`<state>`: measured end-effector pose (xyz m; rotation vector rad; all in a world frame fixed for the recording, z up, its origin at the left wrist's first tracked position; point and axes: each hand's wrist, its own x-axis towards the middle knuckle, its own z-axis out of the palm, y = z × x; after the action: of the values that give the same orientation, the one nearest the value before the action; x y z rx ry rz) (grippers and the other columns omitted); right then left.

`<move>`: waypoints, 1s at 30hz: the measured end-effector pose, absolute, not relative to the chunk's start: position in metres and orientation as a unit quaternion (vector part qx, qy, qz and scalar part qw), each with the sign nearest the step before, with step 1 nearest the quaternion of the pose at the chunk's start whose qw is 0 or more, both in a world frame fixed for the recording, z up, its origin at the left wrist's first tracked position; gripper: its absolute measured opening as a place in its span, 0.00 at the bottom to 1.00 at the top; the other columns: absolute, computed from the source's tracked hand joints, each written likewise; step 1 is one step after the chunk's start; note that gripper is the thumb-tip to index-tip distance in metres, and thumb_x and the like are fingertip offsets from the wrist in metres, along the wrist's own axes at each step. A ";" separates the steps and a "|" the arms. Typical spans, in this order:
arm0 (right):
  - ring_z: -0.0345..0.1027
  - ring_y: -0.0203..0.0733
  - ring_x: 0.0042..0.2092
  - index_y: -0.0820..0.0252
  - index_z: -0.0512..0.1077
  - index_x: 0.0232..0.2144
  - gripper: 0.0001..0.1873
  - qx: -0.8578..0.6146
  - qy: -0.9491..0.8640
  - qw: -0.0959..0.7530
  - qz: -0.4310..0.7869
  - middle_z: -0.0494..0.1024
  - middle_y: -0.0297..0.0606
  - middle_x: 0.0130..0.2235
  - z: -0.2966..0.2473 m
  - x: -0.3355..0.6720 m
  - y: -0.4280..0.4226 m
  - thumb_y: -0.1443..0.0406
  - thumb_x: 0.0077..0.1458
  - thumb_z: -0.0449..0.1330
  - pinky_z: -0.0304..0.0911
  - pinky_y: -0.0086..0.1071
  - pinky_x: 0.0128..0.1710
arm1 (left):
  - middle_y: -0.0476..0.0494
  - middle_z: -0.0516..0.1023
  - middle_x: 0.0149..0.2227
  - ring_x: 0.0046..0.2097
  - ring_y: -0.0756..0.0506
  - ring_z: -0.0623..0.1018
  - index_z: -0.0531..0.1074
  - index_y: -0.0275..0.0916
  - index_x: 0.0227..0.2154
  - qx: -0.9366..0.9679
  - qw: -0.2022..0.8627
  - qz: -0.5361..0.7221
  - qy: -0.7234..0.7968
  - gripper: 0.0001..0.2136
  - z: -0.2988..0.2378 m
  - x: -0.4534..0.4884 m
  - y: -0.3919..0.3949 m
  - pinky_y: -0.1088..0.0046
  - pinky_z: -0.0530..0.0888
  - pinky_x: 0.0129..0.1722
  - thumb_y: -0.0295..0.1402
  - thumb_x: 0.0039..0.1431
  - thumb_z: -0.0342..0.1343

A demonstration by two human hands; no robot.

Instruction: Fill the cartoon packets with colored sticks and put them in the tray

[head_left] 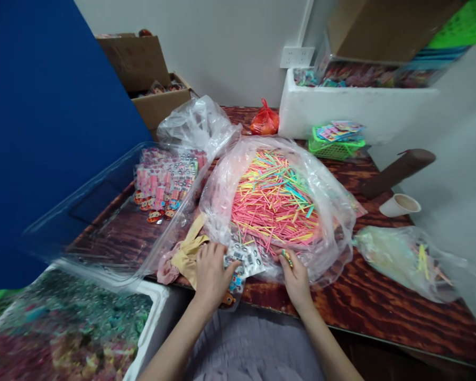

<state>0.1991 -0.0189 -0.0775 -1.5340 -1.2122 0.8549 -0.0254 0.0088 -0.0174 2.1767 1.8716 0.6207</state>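
A large clear plastic bag (337, 211) lies open on the table, filled with thin sticks (275, 203) in pink, yellow, green and blue. At its near edge my left hand (212, 270) is closed on small clear packets (244, 259) with printed labels and cartoon figures. My right hand (295, 278) is pinched at the bag's front rim, close to the pink sticks. A small yellow-green piece (286, 257) shows at its fingers, too small to name. Beside my left hand lies a crumpled yellow and pink cloth (188, 251).
On the left, a clear plastic tray (146, 264) holds many similar packets (162, 182). A foam box (150, 296) stands below it. A paper cup (400, 205), a brown bottle (399, 172) and a knotted bag (408, 262) are at right. A green basket (335, 150) stands behind.
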 end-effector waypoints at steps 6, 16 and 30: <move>0.73 0.45 0.40 0.56 0.74 0.37 0.12 -0.602 -0.477 0.517 0.377 0.80 0.38 0.37 -0.065 0.197 -0.017 0.57 0.61 0.54 0.65 0.34 0.41 | 0.48 0.72 0.31 0.36 0.45 0.73 0.68 0.40 0.29 0.700 0.209 0.363 0.578 0.07 -0.018 -0.030 0.019 0.70 0.68 0.37 0.35 0.62 0.51; 0.72 0.44 0.40 0.56 0.72 0.39 0.10 -0.608 -0.504 0.492 0.366 0.78 0.36 0.36 -0.073 0.192 -0.019 0.60 0.64 0.52 0.63 0.32 0.42 | 0.42 0.78 0.41 0.43 0.44 0.76 0.76 0.44 0.47 0.785 0.230 0.210 0.535 0.15 -0.030 -0.033 0.043 0.68 0.70 0.42 0.31 0.65 0.46; 0.70 0.42 0.39 0.58 0.74 0.39 0.12 -0.604 -0.514 0.494 0.356 0.77 0.37 0.36 -0.074 0.189 -0.018 0.59 0.64 0.53 0.61 0.31 0.41 | 0.54 0.68 0.21 0.24 0.53 0.66 0.69 0.37 0.24 0.361 0.595 0.501 0.515 0.16 -0.001 -0.030 0.038 0.80 0.64 0.26 0.46 0.52 0.62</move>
<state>0.1887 -0.0180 -0.0737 -1.4633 -1.2461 0.8640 -0.0303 0.0376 -0.0014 0.8376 1.1955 1.1646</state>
